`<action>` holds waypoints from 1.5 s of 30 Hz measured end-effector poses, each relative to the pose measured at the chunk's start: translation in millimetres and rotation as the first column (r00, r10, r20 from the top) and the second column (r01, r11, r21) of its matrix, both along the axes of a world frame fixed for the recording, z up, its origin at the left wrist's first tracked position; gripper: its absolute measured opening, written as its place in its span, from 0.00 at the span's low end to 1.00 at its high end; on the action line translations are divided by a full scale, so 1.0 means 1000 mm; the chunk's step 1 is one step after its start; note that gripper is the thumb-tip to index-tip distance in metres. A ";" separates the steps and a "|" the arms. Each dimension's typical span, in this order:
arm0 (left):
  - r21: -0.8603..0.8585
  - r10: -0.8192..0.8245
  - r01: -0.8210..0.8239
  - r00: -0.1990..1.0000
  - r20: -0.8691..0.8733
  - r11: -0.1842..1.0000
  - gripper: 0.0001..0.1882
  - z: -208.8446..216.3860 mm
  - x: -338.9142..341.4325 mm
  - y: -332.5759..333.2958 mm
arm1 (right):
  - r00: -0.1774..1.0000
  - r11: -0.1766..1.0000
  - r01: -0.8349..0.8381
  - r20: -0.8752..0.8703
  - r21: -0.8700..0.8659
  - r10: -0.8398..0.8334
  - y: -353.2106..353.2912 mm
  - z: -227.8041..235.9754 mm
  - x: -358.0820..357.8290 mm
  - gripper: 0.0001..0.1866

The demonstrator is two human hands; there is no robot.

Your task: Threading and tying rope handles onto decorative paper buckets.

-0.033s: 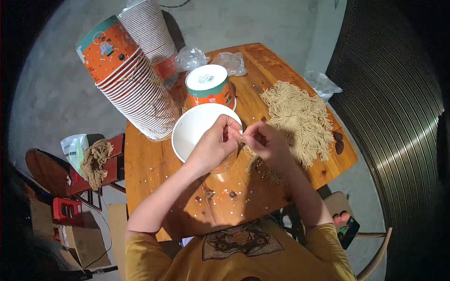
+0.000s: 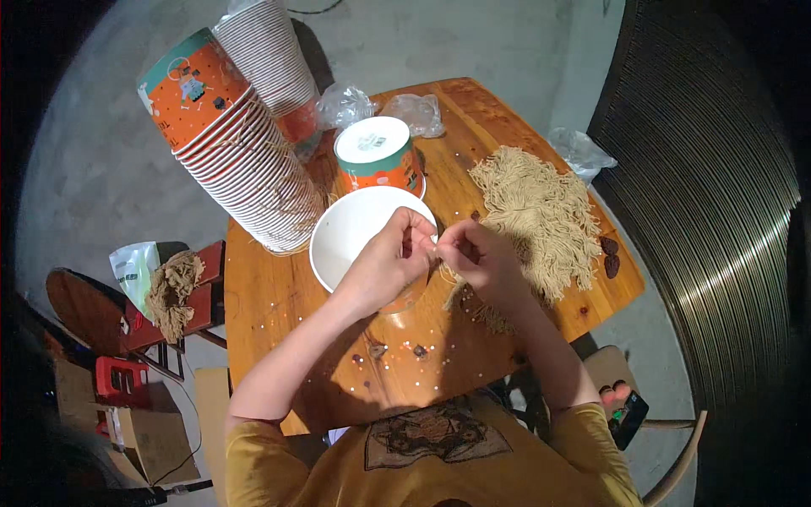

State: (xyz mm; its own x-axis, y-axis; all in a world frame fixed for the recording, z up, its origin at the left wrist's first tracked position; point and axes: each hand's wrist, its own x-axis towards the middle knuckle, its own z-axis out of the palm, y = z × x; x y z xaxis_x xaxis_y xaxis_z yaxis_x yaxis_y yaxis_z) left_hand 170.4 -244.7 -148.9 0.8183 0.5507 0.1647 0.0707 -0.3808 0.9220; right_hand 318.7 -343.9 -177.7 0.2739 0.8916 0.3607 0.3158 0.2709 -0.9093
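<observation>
My left hand point(image 2: 384, 262) and my right hand point(image 2: 483, 260) meet at the right side of a white-lined paper bucket point(image 2: 346, 224). The bucket stands mouth up, tilted toward me. Thumb and forefinger are pinched together on each hand, with the fingertips almost touching. Between them shows a tiny pale bit, too small to name. Beside my right hand lies a big heap of beige cords point(image 2: 541, 215), some strands reaching under that hand. Behind the bucket, another orange and green paper bucket point(image 2: 380, 173) rests upside down.
Tall stacks of nested paper buckets point(image 2: 241, 160) rise at the left, with cord strands along the nearer one. Clear plastic bags point(image 2: 346, 106) lie at the back. White dots speckle the wooden table point(image 2: 338, 363). A stool point(image 2: 198, 304) holds more cord point(image 2: 173, 291). Ribbed dark shutter point(image 2: 701, 194) stands right.
</observation>
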 end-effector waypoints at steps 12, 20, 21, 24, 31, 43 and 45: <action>0.126 0.079 -0.069 0.994 -0.076 0.990 0.12 0.011 -0.003 -0.009 | 0.987 0.998 0.020 0.160 -0.053 -0.011 -0.005 0.007 -0.004 0.09; 0.268 0.108 -0.094 0.994 -0.036 0.959 0.12 0.007 -0.005 -0.007 | 0.946 0.992 0.116 0.298 0.058 -0.128 -0.005 0.008 -0.008 0.06; 0.261 0.110 -0.095 0.993 -0.040 0.961 0.12 0.007 -0.005 -0.007 | 0.946 0.992 0.116 0.298 0.057 -0.128 -0.005 0.008 -0.009 0.06; 0.185 0.111 -0.099 0.992 -0.059 0.978 0.11 0.008 -0.006 -0.007 | 0.902 0.975 0.166 0.377 0.149 -0.211 -0.004 0.007 -0.012 0.06; 0.147 0.118 -0.106 0.991 -0.071 0.983 0.08 0.005 -0.005 -0.004 | 0.796 0.921 0.182 0.499 0.344 -0.343 0.003 -0.003 -0.010 0.07; 0.216 0.155 -0.119 0.975 -0.160 0.969 0.06 0.007 -0.001 -0.004 | 0.837 0.929 0.224 0.429 0.295 -0.339 -0.004 -0.010 -0.007 0.09; 0.194 0.126 -0.094 0.980 -0.157 0.976 0.04 0.003 -0.001 -0.002 | 0.876 0.946 0.237 0.372 0.221 -0.307 -0.004 -0.013 -0.006 0.09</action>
State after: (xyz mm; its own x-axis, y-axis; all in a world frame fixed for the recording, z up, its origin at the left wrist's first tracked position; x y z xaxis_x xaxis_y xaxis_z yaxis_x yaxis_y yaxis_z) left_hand 169.5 -247.1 -145.6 0.7790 0.6118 0.1374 0.2693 -0.5243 0.8078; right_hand 312.7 -348.4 -190.9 0.2996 0.7214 0.6244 0.7229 0.2554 -0.6420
